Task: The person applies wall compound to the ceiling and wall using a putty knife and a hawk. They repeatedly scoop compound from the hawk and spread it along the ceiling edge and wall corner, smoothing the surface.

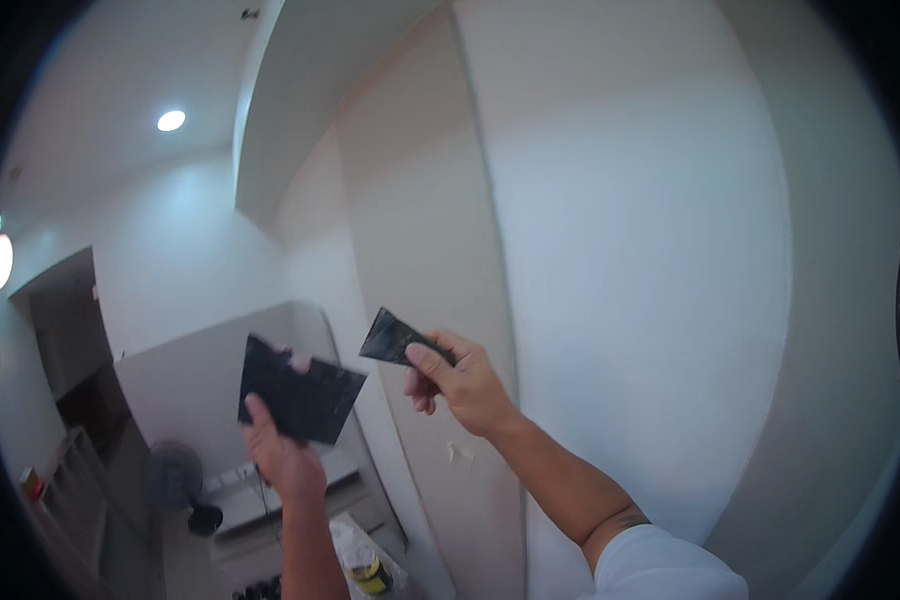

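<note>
My left hand (285, 460) grips a wide, flat black plate (305, 400), like a putty spreader, with its thumb on the near face and fingertips at its top edge. A little higher and to the right, my right hand (465, 390) pinches a smaller black blade (390, 335), held apart from the plate. Both pieces are raised in front of a beige wall panel (420, 230) with a pale mark (460, 457) low on it, beside a white wall section (640, 250).
At lower left are a standing fan (173, 470), a pale desk (233, 520) against a grey backboard (180, 375), and slatted furniture (65, 510). A yellow-labelled can (370, 578) sits in crumpled plastic at bottom centre. A doorway (60, 300) opens at far left.
</note>
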`<move>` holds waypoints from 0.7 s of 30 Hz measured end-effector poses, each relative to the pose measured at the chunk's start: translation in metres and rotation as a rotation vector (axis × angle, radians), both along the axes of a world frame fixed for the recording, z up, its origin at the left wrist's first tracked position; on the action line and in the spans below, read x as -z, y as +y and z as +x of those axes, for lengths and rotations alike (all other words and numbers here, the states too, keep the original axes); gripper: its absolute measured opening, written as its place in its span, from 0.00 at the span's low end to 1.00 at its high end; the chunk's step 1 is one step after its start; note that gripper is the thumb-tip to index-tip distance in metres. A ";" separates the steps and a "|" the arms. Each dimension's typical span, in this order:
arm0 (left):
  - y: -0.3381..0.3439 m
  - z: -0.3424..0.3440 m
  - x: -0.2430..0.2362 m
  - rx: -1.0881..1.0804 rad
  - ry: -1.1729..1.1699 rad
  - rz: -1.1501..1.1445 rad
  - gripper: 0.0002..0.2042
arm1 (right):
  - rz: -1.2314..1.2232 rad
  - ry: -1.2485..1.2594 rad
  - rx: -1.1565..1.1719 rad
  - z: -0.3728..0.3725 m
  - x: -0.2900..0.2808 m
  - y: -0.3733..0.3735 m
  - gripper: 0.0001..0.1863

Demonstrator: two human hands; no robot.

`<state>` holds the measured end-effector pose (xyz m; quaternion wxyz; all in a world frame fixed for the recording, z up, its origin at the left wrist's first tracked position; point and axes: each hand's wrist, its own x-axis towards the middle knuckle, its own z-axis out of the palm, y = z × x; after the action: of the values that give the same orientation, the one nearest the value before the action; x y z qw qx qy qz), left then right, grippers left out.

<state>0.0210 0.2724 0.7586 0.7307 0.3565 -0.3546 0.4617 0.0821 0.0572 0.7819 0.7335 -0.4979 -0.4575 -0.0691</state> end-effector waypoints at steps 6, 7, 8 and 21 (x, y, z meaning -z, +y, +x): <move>-0.010 0.000 0.005 -0.080 0.042 -0.054 0.20 | -0.036 0.119 0.130 -0.029 0.022 0.014 0.15; -0.011 0.002 0.007 -0.092 0.050 -0.048 0.20 | -0.037 0.092 0.118 -0.031 0.024 0.018 0.15; -0.011 0.003 0.007 -0.083 0.035 -0.035 0.19 | -0.047 0.107 0.139 -0.031 0.025 0.022 0.15; 0.002 -0.012 0.037 -0.163 0.680 0.294 0.16 | 0.048 -0.550 0.518 -0.014 0.025 -0.002 0.14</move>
<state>0.0085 0.2745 0.7216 0.7087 0.6174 -0.1248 0.3177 0.0678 0.0553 0.7565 0.5530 -0.5426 -0.4944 -0.3940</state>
